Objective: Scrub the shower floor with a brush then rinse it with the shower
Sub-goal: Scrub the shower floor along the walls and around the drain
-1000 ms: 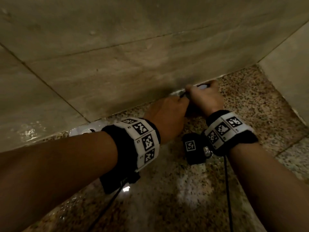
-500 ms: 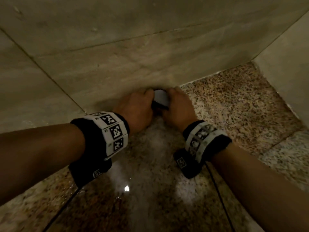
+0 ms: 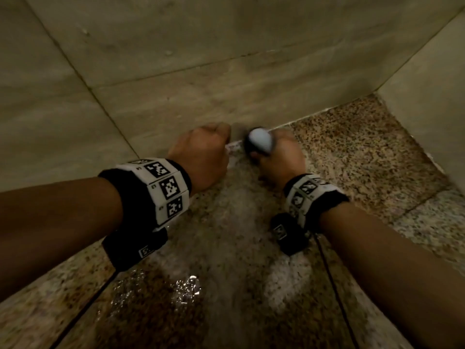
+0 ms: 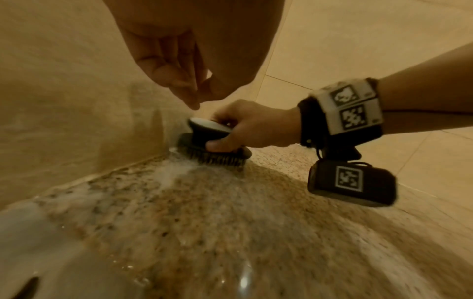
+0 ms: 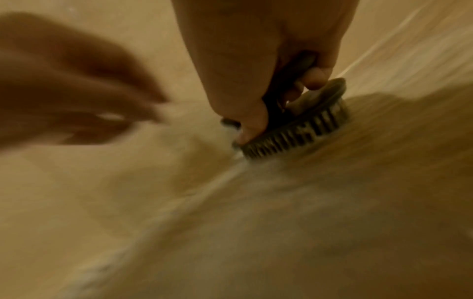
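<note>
Landmark: wall-floor seam (image 3: 314, 117).

Left hand (image 3: 201, 157): just left of the brush, at the seam, fingers loosely curled, holding nothing, apparently just off the floor. Best planted flat on the floor well left of the brush as a brace, clear of the stroke path.

Brush (image 4: 212, 145): bristles down on the shower floor (image 3: 226, 248), hard against the seam, white suds (image 4: 174, 172) trailing back from it.

Right hand (image 3: 279, 159): clenched round the brush's knob grip. Judgement: scrub step mid-way; right of the seam's corner the floor looks dry. Short overlapping strokes along the seam, brush flat not tilted, work rightward, rinse after.
</note>
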The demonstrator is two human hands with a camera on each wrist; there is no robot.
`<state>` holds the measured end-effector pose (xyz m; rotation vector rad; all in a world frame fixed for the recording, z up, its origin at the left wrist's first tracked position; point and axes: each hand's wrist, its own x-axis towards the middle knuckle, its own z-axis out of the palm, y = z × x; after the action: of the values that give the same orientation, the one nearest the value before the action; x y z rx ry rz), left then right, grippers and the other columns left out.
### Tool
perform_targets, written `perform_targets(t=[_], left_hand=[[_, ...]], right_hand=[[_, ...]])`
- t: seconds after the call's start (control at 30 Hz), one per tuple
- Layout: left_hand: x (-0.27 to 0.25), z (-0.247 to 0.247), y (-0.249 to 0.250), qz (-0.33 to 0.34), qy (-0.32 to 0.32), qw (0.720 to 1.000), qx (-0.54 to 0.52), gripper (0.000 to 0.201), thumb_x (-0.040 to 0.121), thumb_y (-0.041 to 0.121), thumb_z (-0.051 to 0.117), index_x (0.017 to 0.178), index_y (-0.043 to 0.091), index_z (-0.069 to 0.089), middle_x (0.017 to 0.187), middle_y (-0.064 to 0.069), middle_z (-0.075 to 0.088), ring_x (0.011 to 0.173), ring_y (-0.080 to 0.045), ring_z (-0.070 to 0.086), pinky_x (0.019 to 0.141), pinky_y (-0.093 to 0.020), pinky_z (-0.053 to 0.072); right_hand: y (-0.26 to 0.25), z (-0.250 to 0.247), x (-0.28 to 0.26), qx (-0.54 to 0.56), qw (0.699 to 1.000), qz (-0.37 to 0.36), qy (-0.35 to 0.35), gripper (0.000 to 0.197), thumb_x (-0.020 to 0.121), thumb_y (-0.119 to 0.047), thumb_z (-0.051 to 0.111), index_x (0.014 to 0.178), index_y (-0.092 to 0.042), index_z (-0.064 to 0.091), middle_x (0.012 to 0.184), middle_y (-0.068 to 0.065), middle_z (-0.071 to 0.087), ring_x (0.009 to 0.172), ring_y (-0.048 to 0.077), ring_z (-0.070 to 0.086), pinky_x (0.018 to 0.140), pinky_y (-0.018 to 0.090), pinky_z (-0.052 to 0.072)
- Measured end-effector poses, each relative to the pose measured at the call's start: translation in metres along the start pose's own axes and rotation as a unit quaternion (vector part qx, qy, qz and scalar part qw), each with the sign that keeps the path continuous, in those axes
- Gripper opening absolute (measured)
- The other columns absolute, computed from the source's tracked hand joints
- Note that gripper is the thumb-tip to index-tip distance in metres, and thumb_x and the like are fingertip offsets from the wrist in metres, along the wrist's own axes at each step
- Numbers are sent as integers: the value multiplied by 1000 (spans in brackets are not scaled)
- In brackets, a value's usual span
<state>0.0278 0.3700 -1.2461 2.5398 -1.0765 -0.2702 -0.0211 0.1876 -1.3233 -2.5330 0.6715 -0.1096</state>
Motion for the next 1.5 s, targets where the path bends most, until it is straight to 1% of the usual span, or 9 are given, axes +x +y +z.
perform_targets(t=[0.13,0.33,0.47,0.57,0.83,1.03,1.13,1.3,1.5], left_hand=[[-5,-8,-5,-25,4,1000,3,19,91,16,47,108,10,51,107,-11,57,94,-31,53,72,-31,38],[-8,-16,-5,-32,3,999,-9,16,90,15,48,105,11,51,100,-9,57,92,-31,55,71,-30,40],[-14,-17,-5,-35,-7,999,2,18,90,12,46,106,12,53,106,-7,56,93,-27,53,71,-27,37],[-17,-19,-9,-31,-16,999,17,18,90,12,45,106,12,53,105,-7,57,91,-26,53,69,-27,34],[-27,-14,-25,40,-61,993,96,27,91,15,43,116,8,48,106,-13,57,87,-35,56,72,-38,47],[-25,-17,-10,41,-84,991,99,22,96,24,42,115,14,49,111,-8,55,93,-29,56,71,-33,41],[-34,-20,-13,70,-111,979,153,20,95,22,44,113,15,49,113,-8,56,90,-31,58,67,-32,41],[-66,-28,-52,-32,-156,971,181,8,97,23,40,95,16,42,76,-7,54,65,-26,51,58,-30,40],[-101,-37,-91,-99,-127,968,192,15,92,27,45,93,12,48,86,-19,60,72,-33,54,62,-34,42]], right_hand=[[21,-14,15,-85,984,153,42,66,90,-45,62,135,-1,43,132,20,50,115,36,53,85,36,45],[1,-2,0,-74,993,-23,-87,54,89,-42,65,127,-4,53,123,17,56,112,34,54,82,32,40],[43,-35,25,-32,989,128,69,65,94,-43,51,138,4,38,136,21,48,122,36,51,96,34,41],[54,-33,27,-72,968,233,61,72,99,-36,48,145,11,19,144,27,36,127,41,44,97,42,42],[-20,23,-5,-88,976,199,16,73,94,-38,49,149,-2,18,145,19,39,117,35,53,89,40,46],[-78,45,-54,-48,980,-116,-154,34,93,-24,52,124,-11,58,114,14,63,100,32,62,77,30,45],[-68,27,-40,-2,993,-7,-117,51,89,-34,58,132,-7,50,122,16,59,107,32,59,80,31,43],[-14,-18,-34,-88,975,195,-62,86,94,-49,47,152,1,7,125,20,58,109,38,58,73,33,42],[-113,52,-78,-32,994,31,-103,61,90,-45,56,134,-5,39,120,19,60,109,38,59,85,39,48]])
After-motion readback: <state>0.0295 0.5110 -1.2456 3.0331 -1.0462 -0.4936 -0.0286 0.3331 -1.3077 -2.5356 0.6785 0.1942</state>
